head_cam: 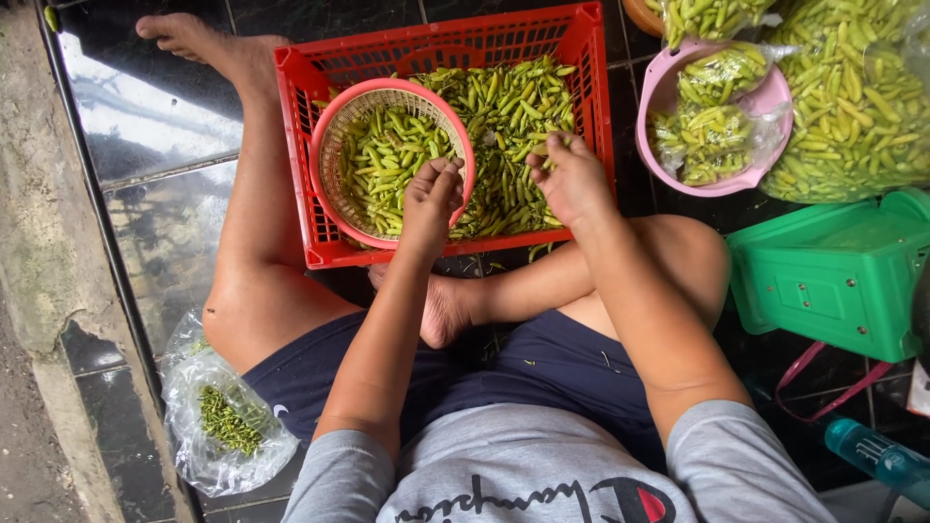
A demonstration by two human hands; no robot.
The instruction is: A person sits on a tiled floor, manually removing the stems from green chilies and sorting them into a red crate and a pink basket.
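Observation:
I sit on a dark tiled floor with a red plastic crate [300, 145] full of green chilies [513, 107] in front of my legs. A pink woven basket [334, 131] holding more chilies [383, 160] rests inside the crate's left half. My left hand [431, 199] hovers over the basket's right rim with its fingers bunched, seemingly pinching a chili. My right hand [572, 179] lies over the loose chilies in the crate, fingers curled on a chili; what it grips is hard to make out.
A pink bowl [668, 92] with bagged chilies and a large clear bag of chilies [852, 97] sit at upper right. A green plastic scale [833, 276] stands to the right. A clear bag of chili stems [223, 416] lies by my left thigh. A blue bottle [877, 455] lies at lower right.

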